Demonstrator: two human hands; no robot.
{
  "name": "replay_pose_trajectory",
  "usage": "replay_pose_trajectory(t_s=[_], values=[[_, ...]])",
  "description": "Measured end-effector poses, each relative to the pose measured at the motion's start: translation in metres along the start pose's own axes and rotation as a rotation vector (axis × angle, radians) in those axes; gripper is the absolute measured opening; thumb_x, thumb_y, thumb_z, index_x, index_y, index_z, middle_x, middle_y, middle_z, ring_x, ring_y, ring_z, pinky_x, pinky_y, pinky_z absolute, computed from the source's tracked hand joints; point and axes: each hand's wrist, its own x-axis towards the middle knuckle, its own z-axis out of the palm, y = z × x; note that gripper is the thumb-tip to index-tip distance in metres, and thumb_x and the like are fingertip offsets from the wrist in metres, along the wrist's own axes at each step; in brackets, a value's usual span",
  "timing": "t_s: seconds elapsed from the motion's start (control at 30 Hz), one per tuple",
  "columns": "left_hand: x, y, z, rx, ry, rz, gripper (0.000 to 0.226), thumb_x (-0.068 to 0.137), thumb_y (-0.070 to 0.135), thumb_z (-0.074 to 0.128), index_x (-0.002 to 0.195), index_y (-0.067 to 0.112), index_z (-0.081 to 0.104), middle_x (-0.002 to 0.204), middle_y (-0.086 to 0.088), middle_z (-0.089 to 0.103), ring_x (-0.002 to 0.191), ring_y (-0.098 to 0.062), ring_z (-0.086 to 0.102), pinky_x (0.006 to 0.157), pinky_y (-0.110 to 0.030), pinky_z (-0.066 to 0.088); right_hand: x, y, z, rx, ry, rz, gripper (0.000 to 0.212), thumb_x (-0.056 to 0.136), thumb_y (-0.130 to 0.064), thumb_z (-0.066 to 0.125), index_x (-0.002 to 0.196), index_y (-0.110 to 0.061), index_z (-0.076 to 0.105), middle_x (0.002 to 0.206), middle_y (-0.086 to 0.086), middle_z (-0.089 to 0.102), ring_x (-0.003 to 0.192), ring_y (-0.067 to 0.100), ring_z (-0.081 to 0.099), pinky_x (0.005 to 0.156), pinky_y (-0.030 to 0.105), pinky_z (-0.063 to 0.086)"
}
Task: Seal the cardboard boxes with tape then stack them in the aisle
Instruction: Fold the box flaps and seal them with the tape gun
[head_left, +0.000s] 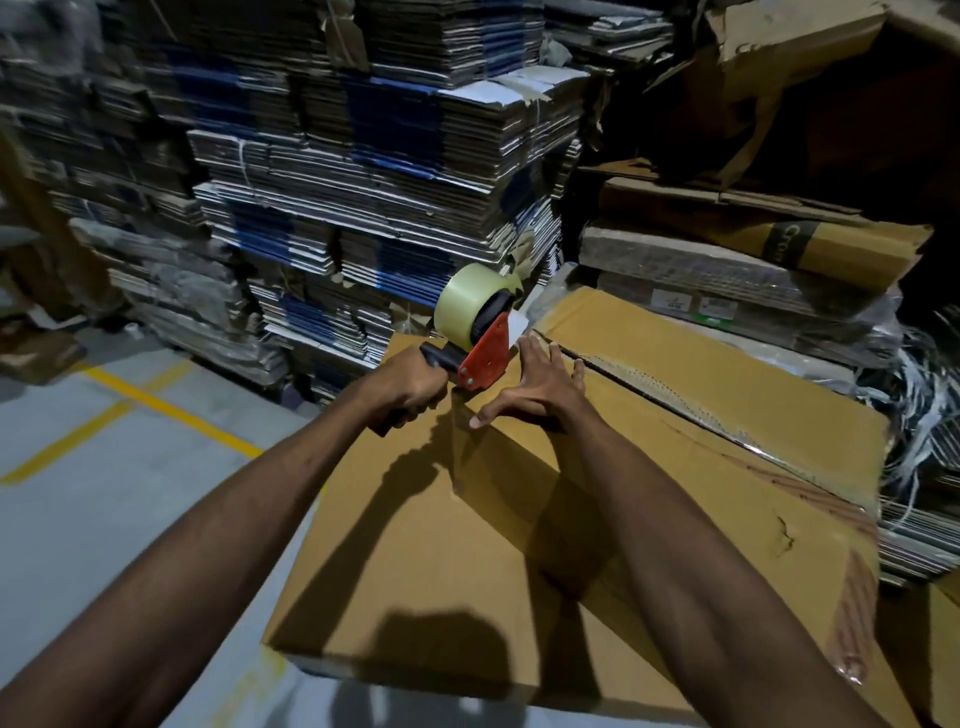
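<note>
stacked flat cartons (363, 171) behind; your left hand (410, 384) grips the tape gun (475, 332), right hand (535, 384) lies flat on the box (467, 545); its far seam is barely taped, stacking remains.

Two hands (410, 387) — one tape dispenser (480, 325)

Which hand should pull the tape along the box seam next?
Left. The left hand already grips the tape dispenser at the far end of the cardboard box, while the right hand lies flat with spread fingers, holding the flap down.
</note>
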Motion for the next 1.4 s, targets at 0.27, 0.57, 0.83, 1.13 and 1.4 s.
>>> replay_pose_trajectory(t_s=[0.27,0.57,0.83,1.13,1.4], values=[[-0.044,-0.037,-0.012,-0.024,-0.010,-0.084,0.016,0.091,0.010,0.050,0.077,0.007,0.058,0.050,-0.002,0.040,0.043,-0.017,0.033,0.045,-0.026,0.031,-0.001,-0.001,0.001,0.002,-0.011,-0.001,0.170,0.033,-0.084,0.081,0.167,-0.026,-0.006,0.174,-0.005,-0.012,0.160,0.027,-0.015,0.122,0.067,-0.012],[-0.064,-0.074,-0.005,-0.070,0.021,-0.096,0.009,0.087,0.009,0.056,0.078,0.006,0.057,0.056,-0.006,0.043,0.045,-0.019,0.035,0.044,-0.028,0.031,-0.006,-0.004,-0.002,-0.016,-0.011,-0.005,0.164,0.041,-0.078,0.086,0.167,-0.024,-0.005,0.175,-0.002,-0.008,0.160,0.029,-0.010,0.123,0.067,-0.008],[-0.067,-0.081,0.019,-0.140,0.035,-0.106,0.007,0.091,0.008,0.051,0.085,0.008,0.055,0.059,-0.006,0.041,0.040,-0.016,0.032,0.041,-0.024,0.030,-0.006,-0.003,0.006,-0.004,-0.040,-0.012,0.170,0.036,-0.087,0.080,0.166,-0.025,-0.012,0.174,-0.002,-0.016,0.159,0.031,-0.018,0.121,0.069,-0.013],[-0.053,-0.085,0.020,-0.076,0.088,-0.059,0.017,0.093,0.011,0.054,0.099,-0.003,0.061,0.069,-0.011,0.047,0.046,-0.016,0.037,0.041,-0.025,0.033,-0.036,-0.063,0.009,0.492,-0.140,-0.109,0.159,0.034,-0.101,0.070,0.165,-0.030,0.015,0.167,0.013,0.030,0.151,0.042,0.031,0.118,0.068,0.030],[-0.045,-0.103,0.031,0.061,0.151,-0.035,0.010,0.088,0.014,0.061,0.088,0.006,0.054,0.072,-0.010,0.053,0.058,-0.022,0.049,0.051,-0.029,0.037,-0.059,-0.081,0.044,0.464,0.196,-0.126,0.136,0.045,-0.093,0.076,0.153,-0.018,0.042,0.144,0.009,0.058,0.131,0.028,0.056,0.106,0.051,0.052]])
